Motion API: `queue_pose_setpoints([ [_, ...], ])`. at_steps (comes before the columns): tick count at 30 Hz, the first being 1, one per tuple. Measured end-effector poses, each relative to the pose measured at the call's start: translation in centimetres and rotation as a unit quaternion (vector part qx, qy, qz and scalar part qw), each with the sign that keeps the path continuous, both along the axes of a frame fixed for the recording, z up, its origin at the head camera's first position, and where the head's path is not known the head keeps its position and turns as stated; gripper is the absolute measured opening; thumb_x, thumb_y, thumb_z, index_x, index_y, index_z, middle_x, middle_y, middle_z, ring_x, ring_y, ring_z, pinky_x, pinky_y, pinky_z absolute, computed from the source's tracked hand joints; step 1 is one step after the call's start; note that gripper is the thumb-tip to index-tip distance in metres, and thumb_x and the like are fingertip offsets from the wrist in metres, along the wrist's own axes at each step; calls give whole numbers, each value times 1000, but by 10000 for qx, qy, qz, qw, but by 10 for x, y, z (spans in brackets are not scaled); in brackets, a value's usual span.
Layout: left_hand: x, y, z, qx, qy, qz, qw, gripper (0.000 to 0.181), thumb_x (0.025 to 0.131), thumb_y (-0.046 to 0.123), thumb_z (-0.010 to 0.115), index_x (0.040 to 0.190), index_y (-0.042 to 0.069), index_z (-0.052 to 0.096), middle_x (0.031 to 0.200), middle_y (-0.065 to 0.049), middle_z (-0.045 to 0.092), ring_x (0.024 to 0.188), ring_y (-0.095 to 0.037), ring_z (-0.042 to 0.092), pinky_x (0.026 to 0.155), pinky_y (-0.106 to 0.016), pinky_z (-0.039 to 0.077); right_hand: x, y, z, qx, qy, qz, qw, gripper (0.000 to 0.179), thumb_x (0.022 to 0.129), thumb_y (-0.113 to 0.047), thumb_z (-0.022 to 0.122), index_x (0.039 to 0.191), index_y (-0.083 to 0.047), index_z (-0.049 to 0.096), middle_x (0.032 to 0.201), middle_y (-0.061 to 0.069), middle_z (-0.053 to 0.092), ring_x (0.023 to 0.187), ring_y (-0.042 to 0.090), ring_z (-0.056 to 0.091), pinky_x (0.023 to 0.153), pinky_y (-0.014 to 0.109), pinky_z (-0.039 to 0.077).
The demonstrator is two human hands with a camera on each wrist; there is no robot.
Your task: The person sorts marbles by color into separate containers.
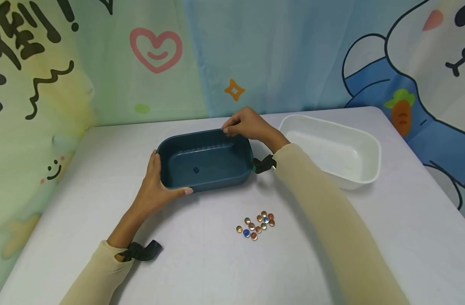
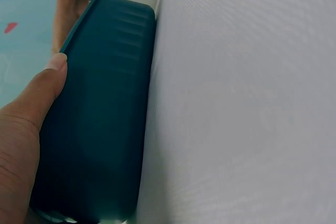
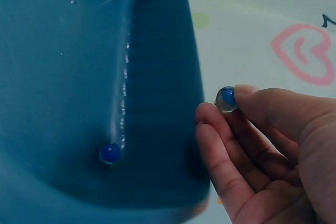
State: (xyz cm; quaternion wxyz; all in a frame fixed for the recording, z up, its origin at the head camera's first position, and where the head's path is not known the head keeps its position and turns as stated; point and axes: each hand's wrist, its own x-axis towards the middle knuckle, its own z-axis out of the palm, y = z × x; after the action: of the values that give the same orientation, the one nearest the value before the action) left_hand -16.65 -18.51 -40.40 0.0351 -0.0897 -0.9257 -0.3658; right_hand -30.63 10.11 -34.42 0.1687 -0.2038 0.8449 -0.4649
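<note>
A dark teal plastic basin (image 1: 207, 180) sits on the table. My left hand (image 1: 152, 186) grips its left front corner, fingers along the left end and the thumb (image 2: 56, 66) at the front rim. Over the far rim, towards the right, my right hand (image 1: 249, 125) pinches a clear glass marble with a blue core (image 3: 227, 98) between thumb and fingertips. Inside the basin, one blue marble (image 1: 196, 170) lies on the floor in the head view. The right wrist view shows another blue marble (image 3: 110, 153) by the basin's wall, hidden in the head view.
Several loose glass marbles (image 1: 252, 226), amber, clear and blue, lie in front of the basin. A white plastic basin (image 1: 358, 182) stands to the right, partly behind my right arm. Black straps (image 1: 145, 250) hang at both wrists. A printed cloth (image 1: 255, 55) backs the white table (image 1: 202, 262).
</note>
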Motion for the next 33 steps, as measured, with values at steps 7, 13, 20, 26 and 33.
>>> queue_pose_setpoints([
  [7,1,0,0,-82,3,8,10000,125,54,60,72,141,14,-4,143,9,-12,130,-19,2,96,-53,19,-2,0,-5,-129,-215,-129,9996,24,85,-19,60,103,-5,66,93,2,64,88,22,59,80,36,44],
  [13,0,1,0,-86,27,6,10000,124,54,60,72,141,14,-4,143,9,-12,130,-18,2,96,-53,20,-1,1,-5,-91,-248,-66,9996,26,84,-21,61,105,-7,65,92,1,64,91,23,58,82,38,43],
  [20,0,0,-1,-106,36,32,9999,124,54,60,72,141,14,-4,143,9,-11,130,-19,2,96,-53,19,2,0,-1,-151,-391,-51,9991,26,85,-18,59,107,-5,63,95,5,63,93,24,57,83,37,42],
  [26,0,0,0,-105,28,12,9999,124,54,60,72,141,14,-4,143,9,-12,130,-19,2,96,-53,19,10,0,6,-28,-347,-35,9994,27,87,-19,57,109,-5,62,98,7,62,96,25,56,84,36,41],
  [33,0,0,1,-139,17,32,9999,125,54,60,72,141,13,-4,143,9,-12,130,-20,3,96,-53,20,0,1,-7,-189,-208,13,9996,27,85,-22,60,106,-6,64,93,3,63,92,24,57,83,37,42],
])
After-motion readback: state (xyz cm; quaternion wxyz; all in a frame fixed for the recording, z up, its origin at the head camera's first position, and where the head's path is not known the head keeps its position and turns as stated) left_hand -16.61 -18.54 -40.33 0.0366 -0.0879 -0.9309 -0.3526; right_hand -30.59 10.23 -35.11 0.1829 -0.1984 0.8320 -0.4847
